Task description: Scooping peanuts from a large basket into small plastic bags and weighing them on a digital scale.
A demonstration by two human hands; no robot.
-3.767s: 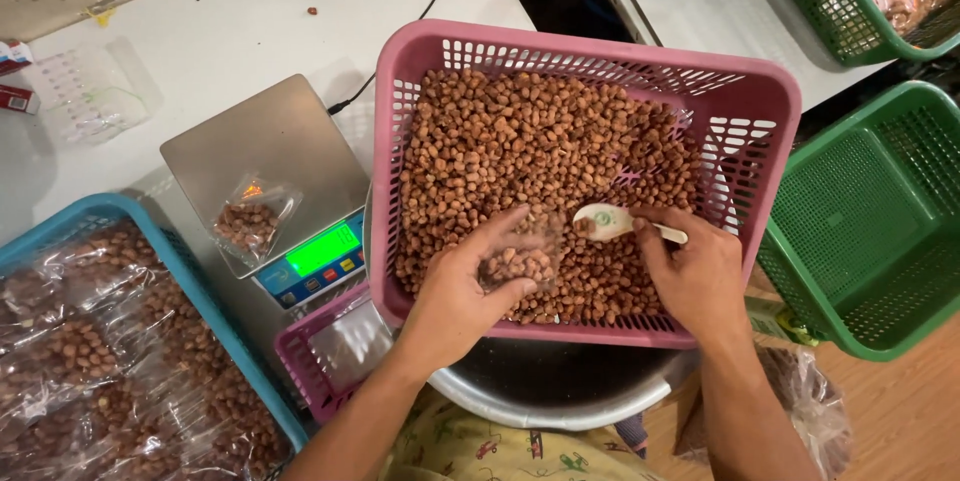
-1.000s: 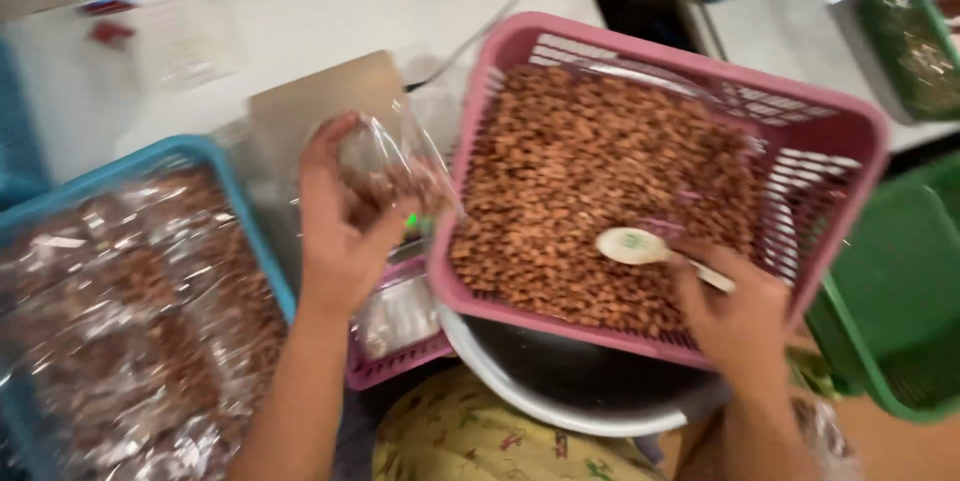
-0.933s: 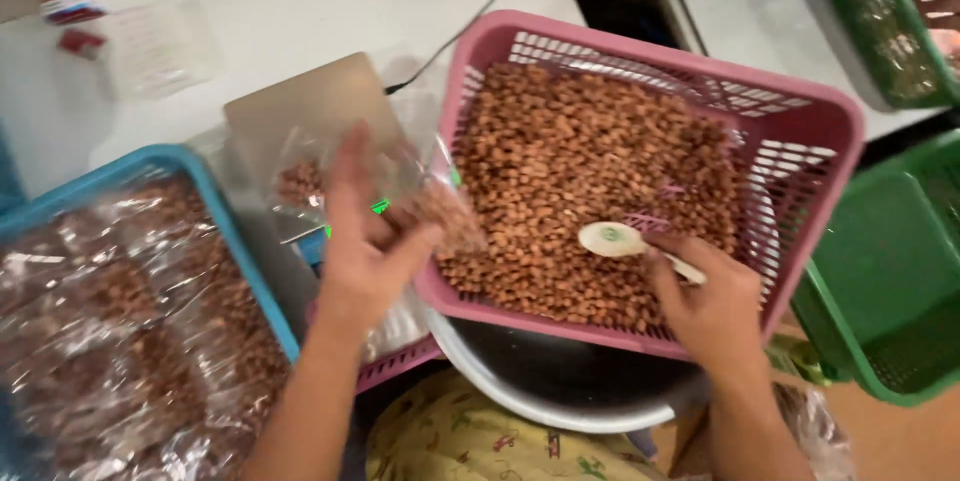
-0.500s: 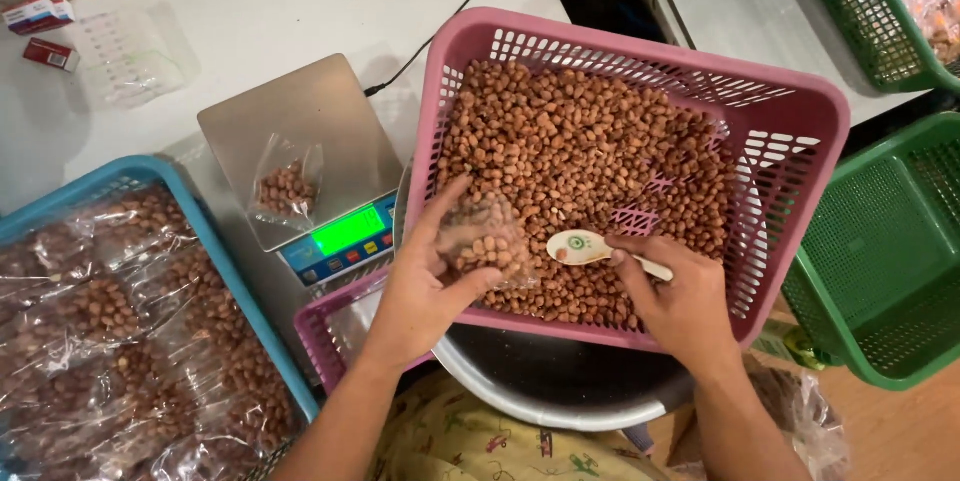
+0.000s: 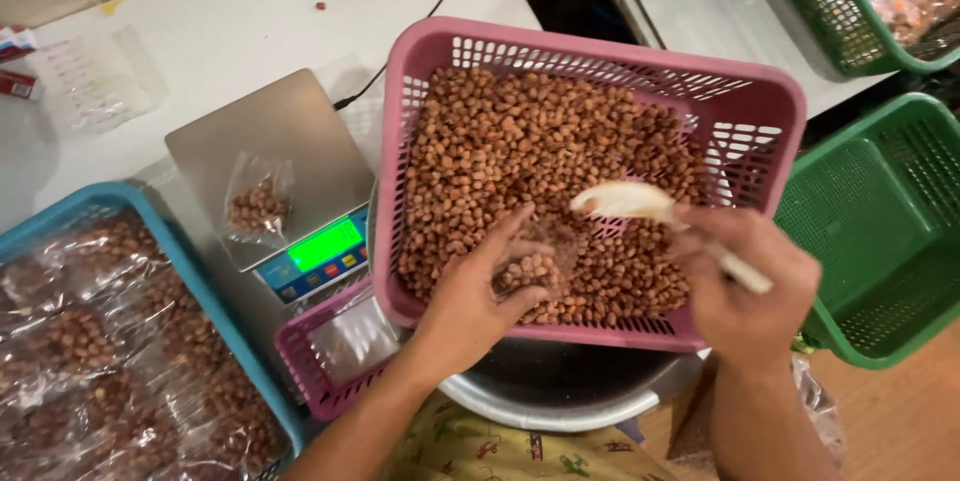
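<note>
Left hand [image 5: 478,291] grips one small clear bag [image 5: 540,263] of peanuts; right hand [image 5: 748,281] clasps one white spoon [image 5: 640,206] — both over one pink basket [image 5: 600,41]; one bag [image 5: 258,203] lies on one scale [image 5: 268,156].

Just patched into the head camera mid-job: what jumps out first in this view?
The big pink plastic basket heaped with brown peanuts fills the centre, sitting over a metal basin. Over it, the left hand holds a small clear bag partly filled with peanuts, and the right hand holds a pale spoon. To the left, a steel-topped digital scale carries another small bag of peanuts.
</note>
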